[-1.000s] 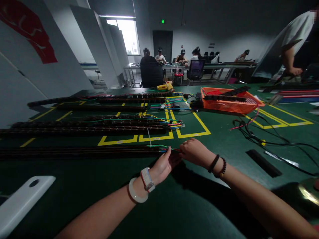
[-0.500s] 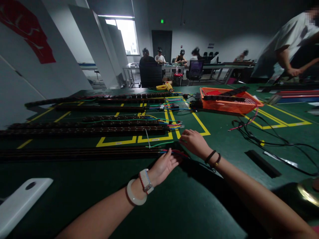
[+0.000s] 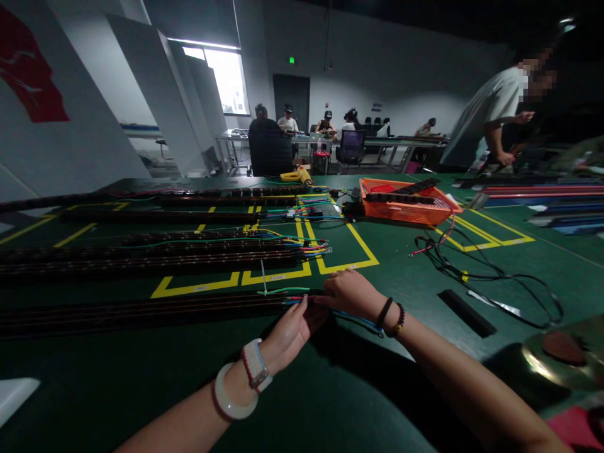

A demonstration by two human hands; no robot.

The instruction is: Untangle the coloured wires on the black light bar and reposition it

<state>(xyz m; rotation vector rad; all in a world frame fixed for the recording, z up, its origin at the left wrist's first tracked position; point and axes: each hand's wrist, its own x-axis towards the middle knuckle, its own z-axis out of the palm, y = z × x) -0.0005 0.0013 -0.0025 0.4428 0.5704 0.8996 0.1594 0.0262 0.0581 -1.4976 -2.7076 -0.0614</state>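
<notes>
My left hand (image 3: 285,340), with a watch and a pale bangle at the wrist, is closed around the coloured wires (image 3: 293,301) at the right end of a long dark cable bundle (image 3: 189,309). Its thumb lies on top and its fingers are underneath. My right hand (image 3: 353,294) is closed at the same wires, just right of the left thumb; its fingertips are partly hidden. Blue and black wire ends (image 3: 361,319) run out below the right hand. A loose green wire (image 3: 287,290) and a white cable tie (image 3: 263,277) lie beside the bundle.
More cable bundles (image 3: 151,263) lie behind, across yellow tape outlines. An orange basket (image 3: 406,211) and a yellow heat gun (image 3: 297,175) stand farther back. At right are black cables (image 3: 500,277), a black strip (image 3: 467,313) and a brassy round object (image 3: 557,358). Co-workers are beyond.
My view has shifted so the table things sit farther left. My right hand has come down onto the wires beside my left hand, whose fingers have closed around them.
</notes>
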